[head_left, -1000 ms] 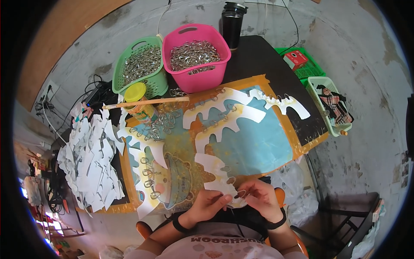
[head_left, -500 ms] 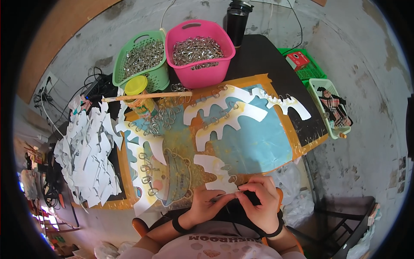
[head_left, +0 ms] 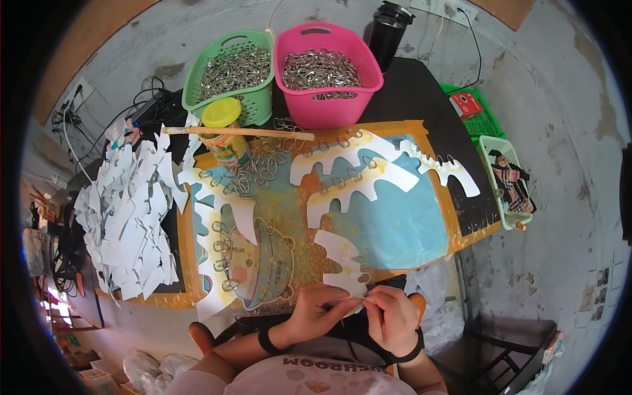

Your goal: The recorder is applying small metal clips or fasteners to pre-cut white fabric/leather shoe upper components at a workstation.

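Note:
At the table's near edge my left hand point(head_left: 320, 311) pinches the lower end of a white scalloped paper strip point(head_left: 339, 248) between thumb and fingers. My right hand point(head_left: 394, 320) is closed, its fingertips pressed together against the same end, touching my left thumb; what they hold is too small to make out. Small metal rings point(head_left: 361, 276) sit along that strip's edge. More scalloped strips with yellowish glue-like smears and metal rings lie beyond, such as one strip point(head_left: 388, 176) and another strip point(head_left: 209, 263) to the left.
Loose metal rings point(head_left: 253, 174) lie beside a yellow-lidded tub point(head_left: 227, 150) with a wooden stick point(head_left: 263, 133) across it. Behind stand a green basket point(head_left: 260, 108) and a pink basket point(head_left: 329, 115) of rings, plus a black tumbler point(head_left: 388, 36). White paper pieces point(head_left: 131, 224) pile at left.
My right fingers have curled closer together and drawn slightly down at the strip's end. My left hand keeps its pinch. The whole view has shifted a little.

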`<state>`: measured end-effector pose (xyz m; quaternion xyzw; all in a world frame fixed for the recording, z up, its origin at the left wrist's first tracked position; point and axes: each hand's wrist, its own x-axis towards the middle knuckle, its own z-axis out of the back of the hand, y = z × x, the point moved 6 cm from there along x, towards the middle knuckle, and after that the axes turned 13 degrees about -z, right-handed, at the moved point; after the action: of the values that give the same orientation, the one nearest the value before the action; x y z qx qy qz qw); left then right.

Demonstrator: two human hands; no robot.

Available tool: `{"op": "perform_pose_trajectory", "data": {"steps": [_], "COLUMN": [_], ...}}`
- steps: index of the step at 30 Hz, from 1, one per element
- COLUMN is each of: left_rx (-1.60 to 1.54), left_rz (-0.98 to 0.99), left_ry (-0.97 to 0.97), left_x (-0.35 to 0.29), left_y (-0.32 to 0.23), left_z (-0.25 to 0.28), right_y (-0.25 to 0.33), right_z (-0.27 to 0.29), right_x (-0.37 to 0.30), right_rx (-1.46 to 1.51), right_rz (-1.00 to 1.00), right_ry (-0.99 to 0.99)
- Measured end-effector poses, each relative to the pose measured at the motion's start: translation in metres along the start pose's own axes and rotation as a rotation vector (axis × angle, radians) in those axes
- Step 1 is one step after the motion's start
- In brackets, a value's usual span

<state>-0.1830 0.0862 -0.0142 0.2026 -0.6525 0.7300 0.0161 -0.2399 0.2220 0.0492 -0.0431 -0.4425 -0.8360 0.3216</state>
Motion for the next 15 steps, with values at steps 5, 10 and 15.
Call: {"op": "perform_pose_trajectory", "data": {"steps": [5,10,15], "left_rx": [0.107,0.104,0.118], "left_rz": [-0.222,-0.162,-0.215], "left_ry": [0.032,0.048,0.037], "left_x": [0.013,0.007,0.005], "left_y": [-0.017,-0.011,-0.012], "left_z": [0.003,0.004,0.005], "right_y": [-0.003,-0.015,-0.042], "right_z": [-0.002,-0.003,-0.013], "right_x": [-0.003,0.007,0.006], "right_rx": [0.011,0.202,0.663], "right_rz": [0.068,-0.153,-0.666], "right_ry": [-0.03,0.064,0.262]}}
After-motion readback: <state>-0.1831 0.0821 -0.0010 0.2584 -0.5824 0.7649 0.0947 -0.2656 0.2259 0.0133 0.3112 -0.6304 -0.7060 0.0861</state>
